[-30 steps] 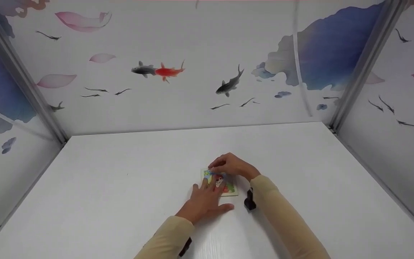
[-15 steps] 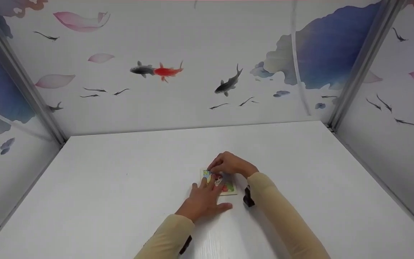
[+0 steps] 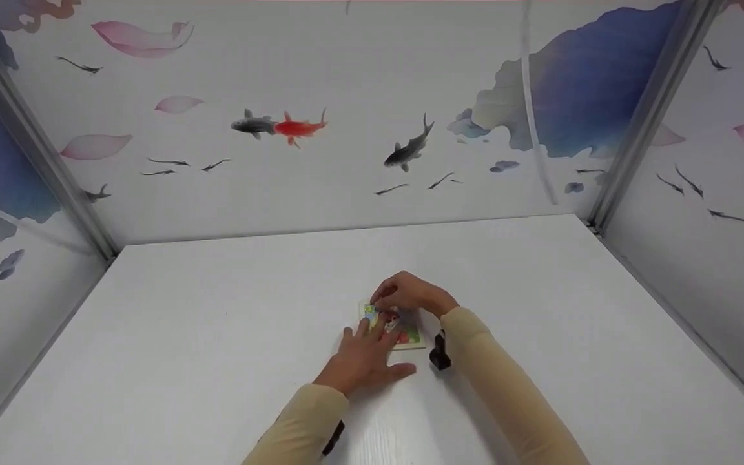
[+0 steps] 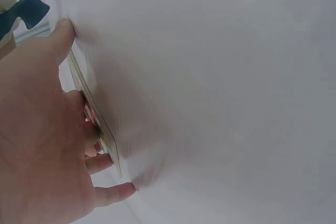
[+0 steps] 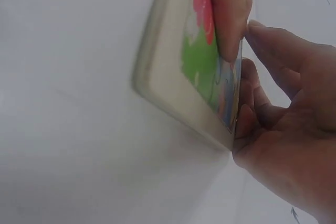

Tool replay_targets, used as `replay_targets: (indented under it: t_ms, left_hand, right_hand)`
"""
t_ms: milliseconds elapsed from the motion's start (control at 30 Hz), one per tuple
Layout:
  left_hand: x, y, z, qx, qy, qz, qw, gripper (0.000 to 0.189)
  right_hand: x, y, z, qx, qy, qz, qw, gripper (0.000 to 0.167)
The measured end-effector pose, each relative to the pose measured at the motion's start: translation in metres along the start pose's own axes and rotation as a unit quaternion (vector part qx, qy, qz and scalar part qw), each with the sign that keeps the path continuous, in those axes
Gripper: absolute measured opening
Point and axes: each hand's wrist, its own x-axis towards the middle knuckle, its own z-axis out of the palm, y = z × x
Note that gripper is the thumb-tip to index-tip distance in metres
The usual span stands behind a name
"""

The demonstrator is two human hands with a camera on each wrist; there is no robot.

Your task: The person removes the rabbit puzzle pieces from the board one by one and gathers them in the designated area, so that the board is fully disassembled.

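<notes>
Change: I saw next to none over the last second; both hands kept their places, so the work stayed at the board's far edge.
Left hand (image 3: 362,358): fingers spread, resting on the picture board (image 3: 413,338) under them.
Right hand (image 3: 411,294): fingers curled at that far edge; I couldn't tell whether they pinched anything.
Around: white table (image 3: 217,361) beneath both hands, painted wall (image 3: 217,200) well beyond.
In the way: left fingers hid the picture's middle, right hand its far right corner.
</notes>
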Motion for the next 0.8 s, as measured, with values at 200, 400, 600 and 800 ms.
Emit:
replay_targets:
  t_ms: [200,400,600,800]
  left_hand:
    - [-0.0007,0.0007,-0.0002,0.008,0.007,0.004,0.9999,0.082]
    - [-0.0004,0.0015,-0.0011,-0.002,0.006,0.006,1.0,0.081]
    - [-0.0008,0.0024,0.0027,-0.011,0.001,0.008,0.9999,0.081]
    - [-0.001,0.0015,0.0015,-0.01,0.005,0.003,0.9999,0.08]
  right_hand:
    - [-0.001,0.0001,-0.002,0.024,0.011,0.005,0.9996,0.017]
    - [-0.0011,-0.0025,-0.002,0.024,0.02,-0.002,0.9995,0.015]
    - [0.0004,0.0004,0.0036,0.028,0.026,0.007,0.9993,0.014]
    - [0.0011,-0.0018,0.0006,0.029,0.025,0.022,0.999,0.014]
